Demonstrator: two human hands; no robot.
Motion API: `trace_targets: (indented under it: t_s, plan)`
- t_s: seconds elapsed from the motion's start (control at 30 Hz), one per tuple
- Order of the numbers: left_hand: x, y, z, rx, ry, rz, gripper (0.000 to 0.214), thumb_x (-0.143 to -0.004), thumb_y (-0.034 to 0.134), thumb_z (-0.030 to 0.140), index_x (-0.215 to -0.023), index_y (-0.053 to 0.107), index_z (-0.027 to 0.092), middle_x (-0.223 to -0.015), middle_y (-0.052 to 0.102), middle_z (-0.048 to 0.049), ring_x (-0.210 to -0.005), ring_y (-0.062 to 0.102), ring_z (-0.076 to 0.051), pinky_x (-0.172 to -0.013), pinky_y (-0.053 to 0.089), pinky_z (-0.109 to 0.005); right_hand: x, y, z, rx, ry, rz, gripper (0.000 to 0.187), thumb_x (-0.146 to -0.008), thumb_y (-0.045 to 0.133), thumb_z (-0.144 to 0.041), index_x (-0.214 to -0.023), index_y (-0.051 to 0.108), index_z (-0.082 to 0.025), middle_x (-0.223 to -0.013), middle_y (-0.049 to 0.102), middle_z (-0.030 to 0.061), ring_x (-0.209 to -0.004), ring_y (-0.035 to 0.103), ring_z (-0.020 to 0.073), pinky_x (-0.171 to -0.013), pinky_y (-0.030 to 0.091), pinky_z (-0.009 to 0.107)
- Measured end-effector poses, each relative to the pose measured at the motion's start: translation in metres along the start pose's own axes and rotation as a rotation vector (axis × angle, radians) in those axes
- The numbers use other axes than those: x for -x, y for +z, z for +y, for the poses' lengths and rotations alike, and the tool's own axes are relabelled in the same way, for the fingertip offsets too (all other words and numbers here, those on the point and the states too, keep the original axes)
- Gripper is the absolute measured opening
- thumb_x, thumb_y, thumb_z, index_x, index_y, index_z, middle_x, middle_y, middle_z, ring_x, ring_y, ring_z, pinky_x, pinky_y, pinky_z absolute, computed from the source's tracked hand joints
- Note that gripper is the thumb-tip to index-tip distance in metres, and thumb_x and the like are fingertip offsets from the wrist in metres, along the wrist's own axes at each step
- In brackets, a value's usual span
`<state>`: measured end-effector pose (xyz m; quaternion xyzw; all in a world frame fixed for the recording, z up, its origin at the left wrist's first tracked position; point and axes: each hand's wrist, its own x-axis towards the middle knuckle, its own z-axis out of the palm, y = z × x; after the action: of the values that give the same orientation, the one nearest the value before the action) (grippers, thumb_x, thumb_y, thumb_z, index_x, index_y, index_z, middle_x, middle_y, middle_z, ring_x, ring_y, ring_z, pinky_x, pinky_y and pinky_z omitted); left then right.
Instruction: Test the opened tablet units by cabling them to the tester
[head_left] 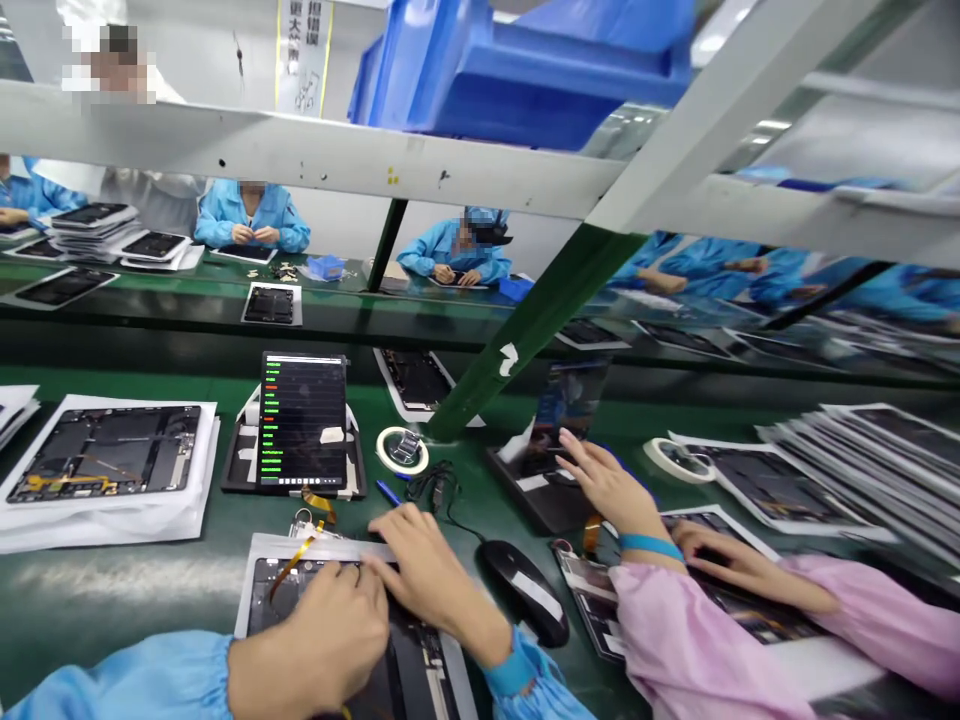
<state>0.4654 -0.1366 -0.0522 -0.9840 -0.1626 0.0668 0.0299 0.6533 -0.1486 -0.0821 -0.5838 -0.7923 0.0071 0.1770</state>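
An opened tablet [401, 670] with dark inner parts lies on a pale sheet right before me. Over its upper part, my left hand [319, 635] is closed with fingers curled down; whatever they pinch is hidden. My right hand [431, 570] rests at the tablet's far edge, thumb and fingers apart, the thumb close to my left knuckles. An orange flex cable [292, 562] rises from the tablet's upper left toward a small white board [306, 525]. Beyond it, a lit screen [304, 425] with green and red text lines stands propped on a black holder.
Left lies another opened tablet [112, 450] on white sheets. A black mouse [523, 592], tape roll [403, 450] and blue pen [388, 492] are nearby. At right, a co-worker's hand [611, 490] in a pink sleeve touches another screen. A green post [540, 310] slants upward; blue bins [525, 70] hang overhead.
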Motion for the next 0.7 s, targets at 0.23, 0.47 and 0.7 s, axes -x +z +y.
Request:
trace_targets:
  t_s: [0.23, 0.47, 0.7]
  plan:
    - [0.013, -0.037, -0.037, 0.079, -0.093, 0.638, 0.01, -0.091, 0.051, 0.014, -0.088, 0.061, 0.016, -0.075, 0.064, -0.0025, -0.067, 0.057, -0.018, -0.065, 0.042, -0.032, -0.009, -0.002, -0.007, -0.017, -0.14, -0.044, 0.015, -0.097, 0.056, -0.031, -0.084, 0.053, -0.026, -0.083, 0.064, 0.002, -0.081, 0.057, 0.0229, -0.07, 0.045, 0.037]
    - [0.036, -0.079, -0.064, 0.16, -0.108, 1.014, 0.011, -0.093, 0.055, 0.009, -0.097, 0.063, 0.014, -0.077, 0.067, -0.0029, -0.067, 0.054, -0.014, -0.065, 0.042, -0.03, 0.014, -0.022, -0.015, 0.035, -0.181, -0.031, 0.03, -0.105, 0.044, -0.039, -0.082, 0.051, -0.022, -0.071, 0.061, 0.0006, -0.063, 0.055, 0.0178, -0.059, 0.038, 0.031]
    - [0.065, -0.108, -0.096, 0.097, -0.228, 1.104, 0.013, -0.09, 0.061, 0.006, -0.099, 0.064, 0.014, -0.08, 0.069, -0.0018, -0.07, 0.055, -0.012, -0.067, 0.044, -0.028, 0.02, -0.095, -0.012, -0.009, -0.438, 0.175, 0.008, -0.102, 0.055, -0.029, -0.102, 0.058, -0.021, -0.064, 0.062, -0.0029, -0.052, 0.054, 0.0131, -0.058, 0.039, 0.029]
